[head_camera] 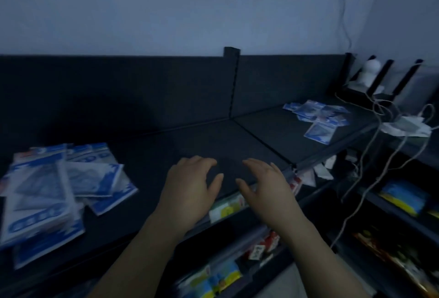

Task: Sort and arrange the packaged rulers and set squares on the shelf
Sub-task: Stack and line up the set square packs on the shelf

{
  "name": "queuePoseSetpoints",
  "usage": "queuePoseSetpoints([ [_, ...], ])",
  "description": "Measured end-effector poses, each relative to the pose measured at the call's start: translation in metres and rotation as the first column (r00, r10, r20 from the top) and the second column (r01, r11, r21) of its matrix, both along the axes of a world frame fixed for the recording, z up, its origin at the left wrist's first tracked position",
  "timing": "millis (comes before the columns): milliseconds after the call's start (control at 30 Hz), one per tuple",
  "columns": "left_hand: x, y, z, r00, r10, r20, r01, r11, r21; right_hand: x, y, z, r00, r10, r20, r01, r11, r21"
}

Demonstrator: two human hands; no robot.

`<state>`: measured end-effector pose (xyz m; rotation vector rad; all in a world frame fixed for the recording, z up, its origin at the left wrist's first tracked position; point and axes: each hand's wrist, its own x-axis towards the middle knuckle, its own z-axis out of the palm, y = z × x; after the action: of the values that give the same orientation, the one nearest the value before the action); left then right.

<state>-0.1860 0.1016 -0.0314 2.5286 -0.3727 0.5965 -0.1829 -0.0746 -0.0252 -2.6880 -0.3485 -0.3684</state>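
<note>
Both hands hang low-centre of frame, empty, over the front edge of the dark shelf [213, 138]. The left hand [190, 190] is palm down, fingers loosely bent & spread, thumb out toward the other hand. The right hand [266, 188] mirrors it, fingers relaxed & slightly apart, thumb pointing left. Neither grips anything; there's a small gap btwn the two thumbs. Can't tell whether the fingertips touch the shelf surface or float just above it.

Task goods lie in 2 groups, well apart. The left pile [47, 190], lower left of frame, is blue-and-white flat packs, overlapping & fanned at odd angles. Some show a triangle shape through the clear front; the print is too blurred to read. The right pile [320, 117], right of centre in the upper half, is a scatter of the same blue-and-white packs, lying flat & criss-crossed. One pack [318, 133] sticks out toward the shelf front. Neither pile touches the hands.

An upright divider post [231, 79] rises at the shelf back, centre frame, btwn the piles. Far right are a white rounded device [370, 72], a tangle of cables [380, 107] & a white plug block [408, 126]. Below the shelf edge are lower shelves w/ coloured packs [225, 207], bottom centre & right. A pale wall [166, 7] fills the top.
</note>
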Motion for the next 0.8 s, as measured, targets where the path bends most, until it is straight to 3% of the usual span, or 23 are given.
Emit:
queuePoseSetpoints([
  [167,0.057,-0.06,0.012,0.994,-0.099,-0.041,0.101,0.995,0.026,0.032,-0.06,0.003,0.996,-0.088,0.005,0.087,0.995,0.037],
  [367,0.14,-0.12,0.019,0.953,-0.211,-0.219,0.195,0.976,-0.092,0.093,-0.125,0.006,0.977,-0.212,-0.021,0.213,0.976,0.047],
  [600,0.234,-0.165,0.02,0.941,-0.177,-0.289,0.198,0.979,0.046,0.181,-0.201,0.003,0.897,-0.413,-0.158,0.421,0.907,0.019],
  [800,0.286,-0.205,0.007,0.937,-0.158,-0.313,0.207,0.97,0.13,0.237,-0.248,-0.007,0.864,-0.469,-0.184,0.468,0.882,-0.053],
])
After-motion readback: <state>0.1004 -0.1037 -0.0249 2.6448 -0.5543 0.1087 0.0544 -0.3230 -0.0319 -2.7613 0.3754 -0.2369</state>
